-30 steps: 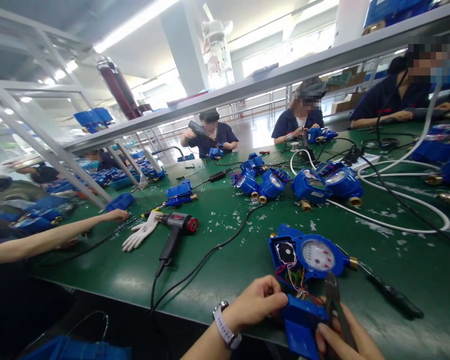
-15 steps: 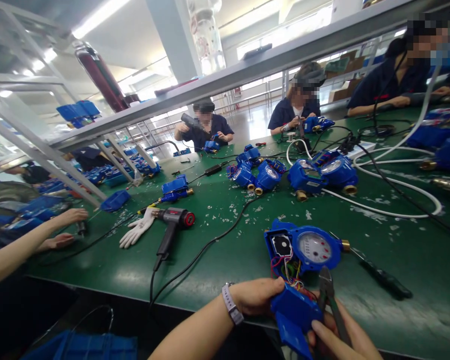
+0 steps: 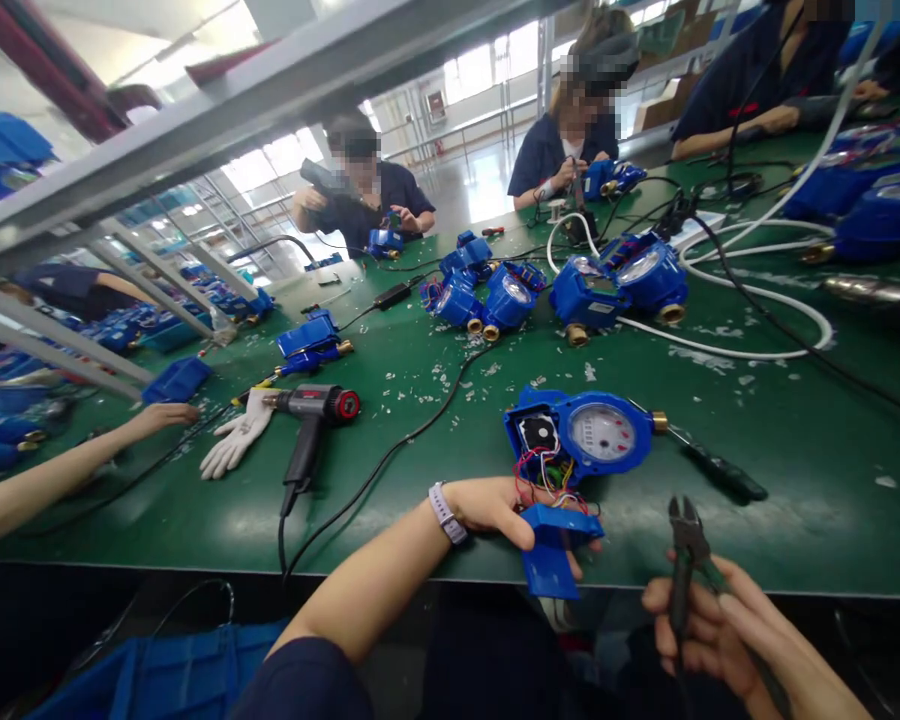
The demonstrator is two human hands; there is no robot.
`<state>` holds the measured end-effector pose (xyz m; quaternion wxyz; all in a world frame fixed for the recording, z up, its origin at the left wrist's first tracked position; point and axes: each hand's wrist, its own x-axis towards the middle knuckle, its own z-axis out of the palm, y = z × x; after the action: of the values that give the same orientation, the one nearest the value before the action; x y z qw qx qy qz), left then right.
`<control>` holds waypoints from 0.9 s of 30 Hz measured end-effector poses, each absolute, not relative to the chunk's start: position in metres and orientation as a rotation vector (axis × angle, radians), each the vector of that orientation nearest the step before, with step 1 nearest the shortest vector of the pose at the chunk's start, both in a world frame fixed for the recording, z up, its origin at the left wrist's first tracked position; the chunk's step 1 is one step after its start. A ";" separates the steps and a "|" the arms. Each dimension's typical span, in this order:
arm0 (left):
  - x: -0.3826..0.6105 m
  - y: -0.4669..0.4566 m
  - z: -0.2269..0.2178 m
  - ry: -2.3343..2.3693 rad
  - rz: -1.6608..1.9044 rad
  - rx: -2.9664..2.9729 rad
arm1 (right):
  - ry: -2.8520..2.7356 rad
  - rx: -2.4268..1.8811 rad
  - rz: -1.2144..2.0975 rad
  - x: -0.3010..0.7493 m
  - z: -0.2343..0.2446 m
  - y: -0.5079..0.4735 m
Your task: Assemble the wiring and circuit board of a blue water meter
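A blue water meter (image 3: pixel 600 435) with a white dial lies open on the green table (image 3: pixel 795 470), coloured wires spilling from its left side. My left hand (image 3: pixel 506 510), with a watch on the wrist, grips the loose blue cover (image 3: pixel 555 545) that hangs on those wires at the table's front edge. My right hand (image 3: pixel 712 620) is closed round a pair of black cutting pliers (image 3: pixel 686 545), jaws pointing up, held apart from the cover to its right. A black-handled tool (image 3: pixel 712 468) lies right of the meter.
A black heat gun (image 3: pixel 311 420) with its cord and a white glove (image 3: pixel 236 440) lie to the left. Several blue meters (image 3: pixel 607 285) and a white hose (image 3: pixel 757 350) sit further back. Other people work around the table; one person's arm (image 3: pixel 75 465) reaches in from the left.
The view has tipped downward. My right hand has pulled the pliers away from the cover, to the right and off the table edge. My left hand still holds the cover.
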<state>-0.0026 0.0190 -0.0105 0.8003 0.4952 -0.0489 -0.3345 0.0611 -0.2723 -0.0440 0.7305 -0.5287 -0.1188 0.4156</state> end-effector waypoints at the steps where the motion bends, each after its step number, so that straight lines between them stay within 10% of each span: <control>1: -0.002 0.021 -0.013 -0.110 -0.724 1.077 | -0.286 -1.247 0.881 0.060 -0.041 -0.277; 12: -0.016 0.026 -0.003 -0.214 -0.669 1.409 | -1.489 -1.981 -0.027 0.061 0.003 -0.268; 27: -0.030 0.032 -0.002 -0.186 -0.613 1.436 | -1.693 -1.972 -0.176 0.071 0.016 -0.250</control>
<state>-0.0295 0.0316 -0.0019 0.7067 0.6462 -0.0838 -0.2757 0.0708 -0.2504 0.0161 0.2651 -0.7298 -0.6268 -0.0652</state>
